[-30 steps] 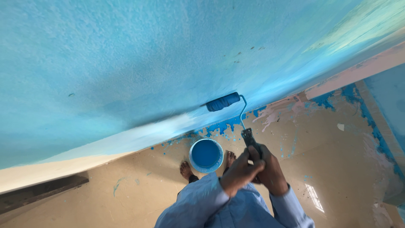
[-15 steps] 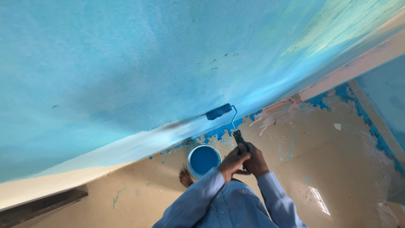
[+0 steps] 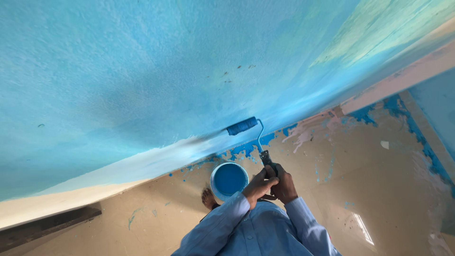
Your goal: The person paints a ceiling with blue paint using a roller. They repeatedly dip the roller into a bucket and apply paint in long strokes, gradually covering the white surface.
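A paint roller with a blue-soaked sleeve presses against the lower part of a blue-painted wall. Its metal arm runs down to a dark handle. My left hand and my right hand are both closed around that handle, side by side, in light blue sleeves. Just left of my hands a round bucket of blue paint stands on the floor, with my bare foot beside it.
A pale unpainted band runs along the wall's base. The tan floor carries blue splatter along the wall line. A dark plank lies at lower left. Another blue wall meets the floor at right.
The roller has shifted slightly up and along the wall, and both hands have followed it. The bucket stays put; the view has tilted a little.
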